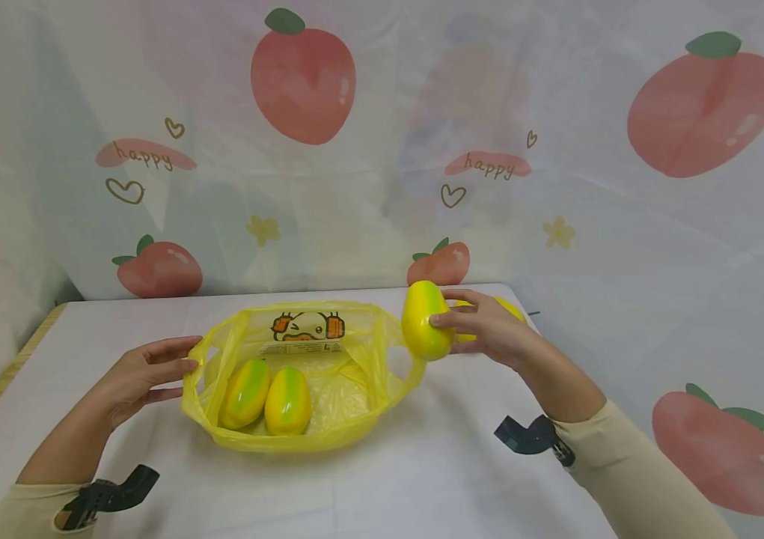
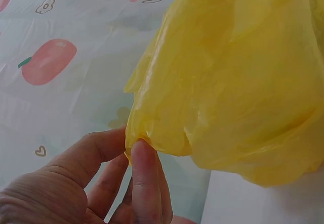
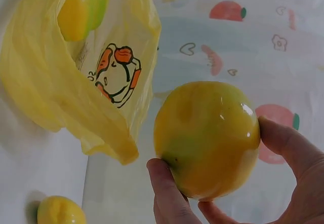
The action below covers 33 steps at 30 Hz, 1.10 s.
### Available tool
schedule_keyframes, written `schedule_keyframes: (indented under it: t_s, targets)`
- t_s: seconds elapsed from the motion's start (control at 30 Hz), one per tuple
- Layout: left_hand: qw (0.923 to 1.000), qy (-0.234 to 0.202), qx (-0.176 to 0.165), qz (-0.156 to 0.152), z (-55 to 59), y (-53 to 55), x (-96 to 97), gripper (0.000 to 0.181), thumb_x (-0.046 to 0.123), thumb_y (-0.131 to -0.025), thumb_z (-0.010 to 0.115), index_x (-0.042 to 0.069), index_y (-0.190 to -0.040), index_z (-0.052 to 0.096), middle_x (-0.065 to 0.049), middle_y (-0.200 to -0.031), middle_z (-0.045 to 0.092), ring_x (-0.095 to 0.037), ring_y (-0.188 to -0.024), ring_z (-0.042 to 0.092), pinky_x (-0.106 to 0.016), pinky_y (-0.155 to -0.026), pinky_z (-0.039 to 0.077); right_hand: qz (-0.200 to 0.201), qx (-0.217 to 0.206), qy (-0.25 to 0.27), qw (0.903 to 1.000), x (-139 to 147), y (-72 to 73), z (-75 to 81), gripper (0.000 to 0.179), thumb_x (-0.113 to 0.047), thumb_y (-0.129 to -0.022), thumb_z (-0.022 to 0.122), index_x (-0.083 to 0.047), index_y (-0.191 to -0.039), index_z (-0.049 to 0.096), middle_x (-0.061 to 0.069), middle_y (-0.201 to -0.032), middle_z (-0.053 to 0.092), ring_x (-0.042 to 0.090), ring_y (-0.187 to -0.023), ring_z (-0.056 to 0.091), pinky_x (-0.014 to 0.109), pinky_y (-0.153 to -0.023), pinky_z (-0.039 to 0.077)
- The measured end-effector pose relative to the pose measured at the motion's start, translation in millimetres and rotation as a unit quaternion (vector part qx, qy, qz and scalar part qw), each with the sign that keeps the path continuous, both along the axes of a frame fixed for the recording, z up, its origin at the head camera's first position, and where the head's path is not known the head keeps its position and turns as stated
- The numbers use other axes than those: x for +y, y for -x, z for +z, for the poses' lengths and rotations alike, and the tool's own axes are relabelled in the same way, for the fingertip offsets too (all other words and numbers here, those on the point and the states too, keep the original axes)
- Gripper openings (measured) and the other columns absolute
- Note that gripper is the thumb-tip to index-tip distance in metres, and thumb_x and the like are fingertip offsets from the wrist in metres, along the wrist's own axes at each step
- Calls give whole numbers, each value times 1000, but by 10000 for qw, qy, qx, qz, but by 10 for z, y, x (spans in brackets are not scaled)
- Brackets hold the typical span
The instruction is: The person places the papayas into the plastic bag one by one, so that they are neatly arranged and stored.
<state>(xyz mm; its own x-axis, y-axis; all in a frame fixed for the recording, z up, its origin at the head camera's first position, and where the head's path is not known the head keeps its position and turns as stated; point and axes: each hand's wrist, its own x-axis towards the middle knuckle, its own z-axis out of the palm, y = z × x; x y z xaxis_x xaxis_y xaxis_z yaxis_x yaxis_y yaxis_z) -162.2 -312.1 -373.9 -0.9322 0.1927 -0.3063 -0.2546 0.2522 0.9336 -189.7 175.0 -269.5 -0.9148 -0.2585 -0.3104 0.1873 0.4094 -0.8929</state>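
Note:
A yellow plastic bag [image 1: 314, 442] with a cartoon print lies with its mouth spread wide on the white table. Inside are two yellow-green papayas [image 1: 245, 394], side by side toward the left. My left hand [image 1: 153, 378] pinches the bag's left edge between thumb and fingers, as the left wrist view shows on the yellow plastic [image 2: 228, 92]. Beside the right handle, my right hand [image 1: 489, 326] holds another glossy papaya [image 3: 207, 138], raised above the table, thumb on one side and fingers on the other. A further papaya [image 3: 61, 211] lies behind that hand, partly hidden in the head view.
The white table [image 1: 368, 494] has a wooden edge [image 1: 11, 367] showing at the left. A cloth backdrop [image 1: 368, 224] printed with fruit hangs behind it. Black wrist straps with mounts [image 1: 530, 436] sit on both forearms.

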Motion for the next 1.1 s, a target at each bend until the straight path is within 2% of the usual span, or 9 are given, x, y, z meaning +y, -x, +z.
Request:
schedule_keyframes:
  t_s: [0.13,0.33,0.6,1.1]
  targets:
    - [10000,15,-11,-8,0,0,2,64,30,-95,67,7,-149,41,19,-110,60,-2,-97,64,-29,-84,59,46,-68,160,9998,-79,5,-1,71,-24,-91,67,-7,-151,31,22,-138,51,30,-114,60,45,-94,55]
    - [10000,16,-70,17,-22,8,-1,66,30,-95,67,8,-150,40,19,-111,60,-3,-97,65,-29,-85,59,114,-37,252,9996,-234,0,-26,74,-23,-90,69,-8,-151,30,21,-142,48,33,-117,60,45,-95,54]
    - [10000,28,-57,35,-33,15,-4,67,30,-94,67,7,-150,39,18,-111,60,-4,-96,65,-30,-84,59,230,-333,568,9976,-445,5,-39,70,-18,-91,66,-7,-151,31,24,-140,47,32,-116,59,49,-97,51]
    - [10000,29,-36,-7,-24,13,4,66,30,-95,67,6,-150,39,16,-112,59,-4,-97,66,-29,-84,59,273,-715,610,9952,-766,-13,-146,73,-17,-88,71,-11,-150,33,23,-142,44,34,-118,58,51,-96,52]
